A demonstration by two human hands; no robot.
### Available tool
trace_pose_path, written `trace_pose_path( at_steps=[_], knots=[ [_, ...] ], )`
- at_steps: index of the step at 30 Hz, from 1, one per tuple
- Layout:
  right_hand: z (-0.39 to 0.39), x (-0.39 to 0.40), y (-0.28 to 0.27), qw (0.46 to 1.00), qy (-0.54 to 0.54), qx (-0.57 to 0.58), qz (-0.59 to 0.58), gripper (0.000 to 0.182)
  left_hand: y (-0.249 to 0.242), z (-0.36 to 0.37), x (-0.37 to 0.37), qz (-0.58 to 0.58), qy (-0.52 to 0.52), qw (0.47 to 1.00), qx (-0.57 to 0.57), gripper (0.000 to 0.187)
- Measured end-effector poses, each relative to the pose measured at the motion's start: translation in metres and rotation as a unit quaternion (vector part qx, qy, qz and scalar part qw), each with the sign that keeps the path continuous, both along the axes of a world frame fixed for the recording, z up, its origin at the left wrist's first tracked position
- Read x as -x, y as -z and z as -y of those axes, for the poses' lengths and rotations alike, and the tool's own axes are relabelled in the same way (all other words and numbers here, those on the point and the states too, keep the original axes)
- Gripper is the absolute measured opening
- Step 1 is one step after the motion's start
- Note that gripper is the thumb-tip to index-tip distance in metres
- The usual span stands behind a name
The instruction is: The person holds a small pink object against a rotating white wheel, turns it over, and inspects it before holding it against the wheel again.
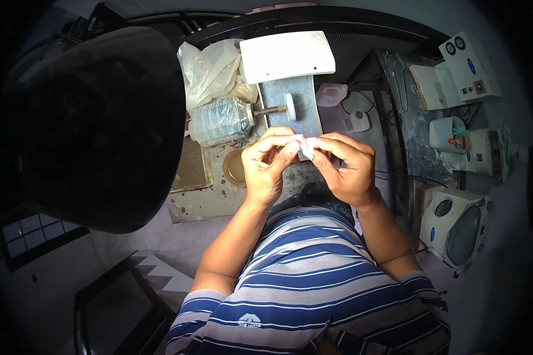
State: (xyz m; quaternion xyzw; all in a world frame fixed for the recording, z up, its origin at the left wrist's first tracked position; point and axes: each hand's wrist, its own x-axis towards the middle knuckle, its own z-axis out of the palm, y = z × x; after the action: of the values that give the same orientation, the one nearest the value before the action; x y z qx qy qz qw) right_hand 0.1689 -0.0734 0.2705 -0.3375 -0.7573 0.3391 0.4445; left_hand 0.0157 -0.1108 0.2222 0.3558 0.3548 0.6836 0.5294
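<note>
Both hands meet in front of my chest around a small pink and whitish piece point(303, 142), which looks like a bit of denture; fingers cover most of it. My left hand point(266, 163) pinches it between thumb and forefinger from one side. From the other side my right hand point(350, 168) grips it the same way, fingers curled. Just beyond the fingertips is a polishing lathe: its motor point(222, 121) is wrapped in clear plastic, and a shaft carries a pale buffing wheel point(290, 107). Under the wheel lies a bluish pan point(272, 92), with a white hood point(287, 56) above.
A large dark lamp shade point(101, 130) fills the left. Near the motor sit a round bowl point(234, 168) and plastic bags point(210, 71). At right stand a machine with gauges point(464, 65), a white container point(444, 135) and a boxy windowed machine point(455, 228).
</note>
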Motion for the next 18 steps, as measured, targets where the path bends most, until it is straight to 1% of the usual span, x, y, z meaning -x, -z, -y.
trace_pose_path(
  at_steps=[1,4,10,14,18],
  knots=[
    [0.002,0.0,-0.003,0.999,-0.008,0.031,-0.005,0.012,-0.002,0.002,0.0,0.0,0.001,1.0,-0.003,0.012],
    [0.006,-0.002,-0.003,0.998,-0.028,0.049,-0.019,0.011,-0.006,0.009,0.0,-0.006,-0.007,1.0,-0.015,0.011],
    [0.014,-0.002,-0.002,0.997,-0.034,0.062,-0.035,0.01,-0.012,0.018,-0.001,-0.012,-0.016,1.0,-0.014,0.011],
    [0.017,-0.002,-0.003,0.998,-0.033,0.056,-0.025,0.01,-0.009,0.022,0.0,-0.015,-0.017,0.999,-0.023,0.012],
    [0.019,-0.001,-0.003,0.998,-0.036,0.051,-0.014,0.011,-0.008,0.025,0.002,-0.054,-0.037,0.997,-0.04,0.012]
  ],
)
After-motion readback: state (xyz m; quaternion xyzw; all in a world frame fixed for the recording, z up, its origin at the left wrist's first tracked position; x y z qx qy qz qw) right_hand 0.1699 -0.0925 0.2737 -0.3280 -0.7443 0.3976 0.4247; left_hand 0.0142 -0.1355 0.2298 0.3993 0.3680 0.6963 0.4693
